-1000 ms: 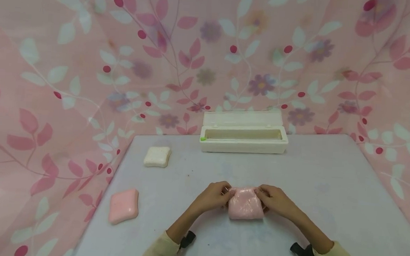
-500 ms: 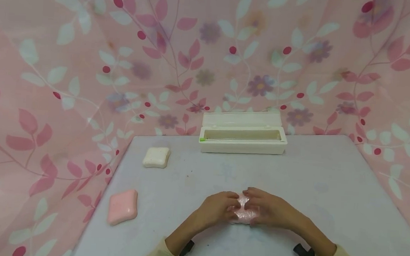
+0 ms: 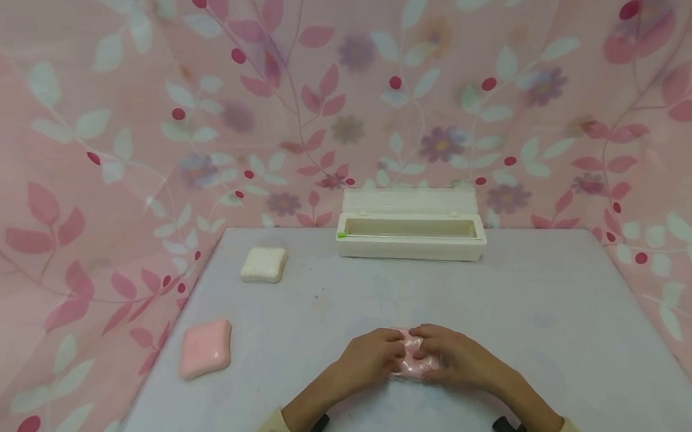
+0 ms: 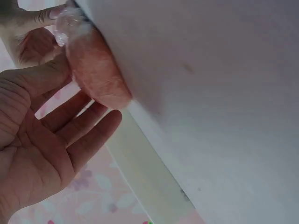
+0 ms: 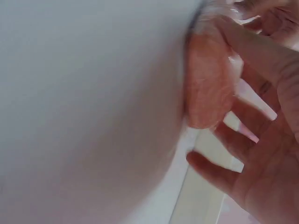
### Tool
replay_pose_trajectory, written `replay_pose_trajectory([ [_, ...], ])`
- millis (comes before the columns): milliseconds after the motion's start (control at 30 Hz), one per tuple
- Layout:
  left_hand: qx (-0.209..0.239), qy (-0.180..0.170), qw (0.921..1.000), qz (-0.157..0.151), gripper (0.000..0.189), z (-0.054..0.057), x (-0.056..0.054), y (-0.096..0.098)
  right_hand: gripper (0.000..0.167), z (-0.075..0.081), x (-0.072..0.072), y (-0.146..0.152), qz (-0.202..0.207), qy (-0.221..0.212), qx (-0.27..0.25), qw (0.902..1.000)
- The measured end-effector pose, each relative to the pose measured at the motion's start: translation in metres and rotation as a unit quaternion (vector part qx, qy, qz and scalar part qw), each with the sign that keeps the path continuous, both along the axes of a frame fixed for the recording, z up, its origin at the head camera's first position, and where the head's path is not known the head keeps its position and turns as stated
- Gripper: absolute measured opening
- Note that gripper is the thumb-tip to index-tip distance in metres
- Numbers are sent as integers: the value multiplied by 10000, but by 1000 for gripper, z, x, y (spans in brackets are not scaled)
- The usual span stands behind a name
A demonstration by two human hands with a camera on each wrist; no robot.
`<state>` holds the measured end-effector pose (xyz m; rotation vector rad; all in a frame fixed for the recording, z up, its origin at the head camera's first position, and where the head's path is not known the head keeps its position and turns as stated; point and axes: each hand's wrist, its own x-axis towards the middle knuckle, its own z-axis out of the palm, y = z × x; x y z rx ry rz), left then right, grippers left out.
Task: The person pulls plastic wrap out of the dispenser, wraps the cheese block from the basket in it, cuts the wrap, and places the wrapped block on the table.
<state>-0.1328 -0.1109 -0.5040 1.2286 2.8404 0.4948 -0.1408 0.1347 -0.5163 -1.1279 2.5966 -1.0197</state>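
A pink bar of soap (image 3: pixel 413 367) wrapped in clear, shiny plastic film lies between my two hands near the front middle of the table. From its left side my left hand (image 3: pixel 368 357) grips it, thumb on the near side and fingers at the far side. My right hand (image 3: pixel 463 357) holds the opposite end in the same manner. Seen from the left wrist, the wrapped soap (image 4: pixel 99 67) rests close against the tabletop, with crinkled film (image 4: pixel 70 23) at one end. In the right wrist view, the thumb presses the film and the little finger stands off the bar.
At the back of the table (image 3: pixel 531 306) stands a long white cling film box (image 3: pixel 409 249), lid raised, with a green tab at its left end. A cream soap bar (image 3: pixel 264 265) lies back left, and a pink one (image 3: pixel 206 349) front left. Floral curtain surrounds the table.
Earlier my fingertips held the bar's far corners with its top exposed. Both hands have since come round its sides, fingers over the top, and the bar shows less between them.
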Motion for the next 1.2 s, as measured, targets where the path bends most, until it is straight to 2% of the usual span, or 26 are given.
replay_pose_trajectory([
  [100,-79,312,9995,-33,10,7,1,2,38,0,-3,-4,87,810,1,9967],
  [133,-93,366,9993,-20,10,9,1,2,39,1,-4,-5,67,896,55,9959],
  [233,-77,465,9988,118,12,14,-2,0,37,6,-13,2,-26,777,138,9969],
  [300,-64,540,9981,273,15,18,-5,-2,35,13,-22,17,-156,617,105,9979],
  [333,-56,574,9977,368,16,19,-6,-4,35,18,-26,28,-260,485,101,9984],
  [500,30,513,9955,798,17,26,-13,-18,34,33,-44,97,-955,380,9,9947],
  [700,9,268,9929,1156,16,25,-20,-34,40,25,-48,166,-1769,102,583,9824],
  [833,-38,108,9917,1281,15,21,-24,-41,34,17,-47,194,-2073,-253,598,9761],
  [900,-46,43,9911,1328,15,18,-25,-43,28,11,-47,203,-2117,-346,506,9754],
  [1033,-74,-95,9899,1409,14,15,-26,-48,29,-4,-47,212,-1971,-238,173,9799],
  [1133,-90,-189,9892,1451,15,14,-27,-51,40,-7,-46,211,-1761,37,65,9843],
  [1200,-97,-245,9889,1462,15,15,-29,-53,49,-2,-45,209,-1580,132,142,9872],
])
